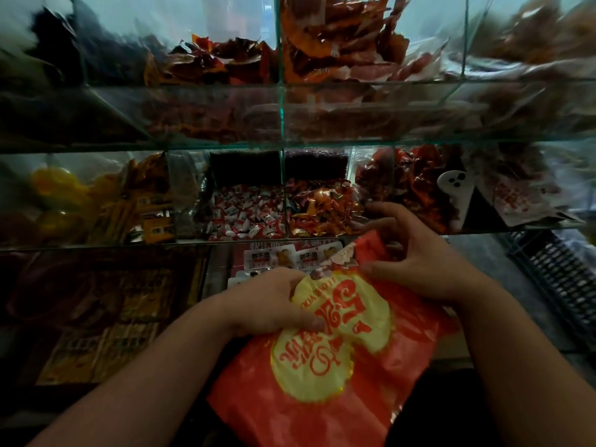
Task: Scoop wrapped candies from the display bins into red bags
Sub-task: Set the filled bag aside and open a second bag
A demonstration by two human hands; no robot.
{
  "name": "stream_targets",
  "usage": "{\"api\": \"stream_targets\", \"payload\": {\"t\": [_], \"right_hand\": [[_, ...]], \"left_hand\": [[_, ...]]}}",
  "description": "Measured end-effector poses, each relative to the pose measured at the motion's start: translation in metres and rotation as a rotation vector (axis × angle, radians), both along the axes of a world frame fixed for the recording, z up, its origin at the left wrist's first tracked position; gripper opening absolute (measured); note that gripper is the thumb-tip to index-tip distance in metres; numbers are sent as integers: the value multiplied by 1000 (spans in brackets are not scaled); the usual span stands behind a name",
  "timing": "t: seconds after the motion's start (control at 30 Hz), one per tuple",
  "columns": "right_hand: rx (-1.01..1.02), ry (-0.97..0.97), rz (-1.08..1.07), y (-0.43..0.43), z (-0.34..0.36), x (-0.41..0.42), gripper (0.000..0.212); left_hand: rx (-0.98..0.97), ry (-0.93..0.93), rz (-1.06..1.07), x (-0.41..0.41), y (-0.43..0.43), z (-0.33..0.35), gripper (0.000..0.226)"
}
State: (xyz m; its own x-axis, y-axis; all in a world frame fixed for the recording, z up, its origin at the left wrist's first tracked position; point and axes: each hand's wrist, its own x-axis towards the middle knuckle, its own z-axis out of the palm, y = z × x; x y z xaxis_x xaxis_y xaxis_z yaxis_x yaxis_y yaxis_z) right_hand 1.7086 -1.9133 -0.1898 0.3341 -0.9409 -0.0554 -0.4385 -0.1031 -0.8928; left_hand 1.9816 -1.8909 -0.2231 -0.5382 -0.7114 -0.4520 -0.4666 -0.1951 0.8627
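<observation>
Bare forearms (154,375) enter from the lower edge on both sides of a red plastic bag with a yellow printed emblem and red lettering (322,398), which is held up in front of the display, its mouth just below the middle row of bins. Left grip (271,301): fingers curled round the bag's upper left edge, thumb lying across the yellow print; holding the bag. Right grip (416,262): thumb on the bag's face, fingers hooked over the crumpled top edge, index finger stretched towards the bin front; holding the bag's mouth. Bag contents cannot be made out. Directly behind the bag, clear glass display bins (283,195) stand in a row; one compartment holds small white-and-red wrapped candies (248,217), the next to its right holds orange-and-red wrapped candies (322,211). Further left, yellow and orange packets (129,201), blurred. Upper shelf: red-orange foil packets (338,43) heaped in larger glass compartments. Black slatted plastic crate (561,279) at right, beside the right arm.
</observation>
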Motion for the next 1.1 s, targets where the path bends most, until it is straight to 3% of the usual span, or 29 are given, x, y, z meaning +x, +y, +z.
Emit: {"api": "stream_targets", "payload": {"t": [0.07, 0.13, 0.23, 0.3, 0.37, 0.53, 0.63, 0.7, 0.77, 0.83, 0.9, 0.97, 1.1], "right_hand": [[98, 109, -63, 7, 1, -4, 126], [120, 96, -202, 19, -8, -5, 141], [229, -94, -385, 44, -34, 7, 152], [367, -304, -372, 59, -50, 16, 159], [396, -422, -261, 67, -59, 21, 148], [553, -558, -130, 69, -59, 17, 75], [599, -572, -151, 68, -54, 13, 47], [496, -514, -237, 67, -48, 12, 50], [335, -414, -347, 65, -43, 11, 72], [208, -349, -392, 67, -44, 13, 97], [115, -390, -386, 73, -51, 17, 96], [56, -476, -334, 79, -56, 18, 87], [36, -569, -241, 89, -56, 19, 47]], "left_hand": [[5, 104, 172, 2, 5, -12, 32], [-2, 198, 341, 2, 13, -22, 31], [41, 364, 519, -6, 26, -36, 39], [91, 474, 633, -14, 34, -41, 43], [123, 552, 680, -21, 39, -41, 35], [188, 666, 667, -23, 40, -36, 31], [247, 674, 654, -23, 38, -31, 44], [196, 605, 610, -21, 37, -30, 63], [14, 469, 560, -19, 40, -33, 89], [-151, 391, 571, -18, 45, -37, 98], [-267, 383, 609, -17, 47, -41, 68], [-345, 249, 595, -14, 47, -37, 34], [-113, 364, 535, -8, 42, -29, 30]]}}
